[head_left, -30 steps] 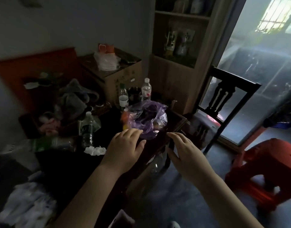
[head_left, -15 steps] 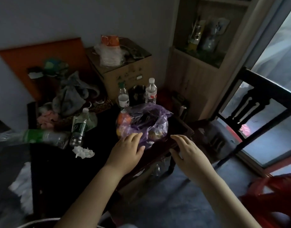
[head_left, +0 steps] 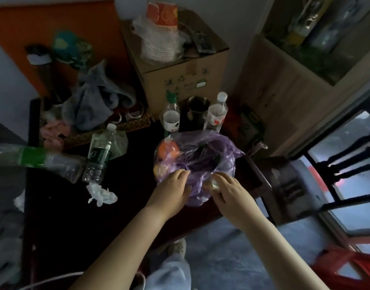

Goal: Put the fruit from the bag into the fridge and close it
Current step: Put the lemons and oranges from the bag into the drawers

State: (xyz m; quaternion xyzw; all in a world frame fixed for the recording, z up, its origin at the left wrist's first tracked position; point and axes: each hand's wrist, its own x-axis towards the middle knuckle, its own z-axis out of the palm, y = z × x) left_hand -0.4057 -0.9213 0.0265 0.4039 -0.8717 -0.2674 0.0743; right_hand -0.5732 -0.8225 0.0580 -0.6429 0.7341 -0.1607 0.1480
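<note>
A translucent purple plastic bag [head_left: 202,162] sits near the right front corner of a dark table [head_left: 127,208]. Orange and yellow fruit [head_left: 168,149] show through its left side. My left hand [head_left: 171,191] grips the bag's near rim on the left. My right hand [head_left: 223,189] pinches the near rim on the right, with a fold of plastic bunched under the fingers. The bag's mouth faces up and what lies deeper inside is dark. No fridge is in view.
Behind the bag stand two plastic bottles [head_left: 171,118] [head_left: 216,114] and a dark metal cup [head_left: 197,109]. Another bottle [head_left: 99,155] and crumpled tissue [head_left: 100,193] lie left. A cardboard box [head_left: 179,70], a wooden cabinet [head_left: 284,84], a dark chair [head_left: 343,164] and a red stool [head_left: 347,266] surround the table.
Both hands have moved forward from just short of the bag onto its near rim and taken hold of the plastic. The view has come closer and tilted down over the table.
</note>
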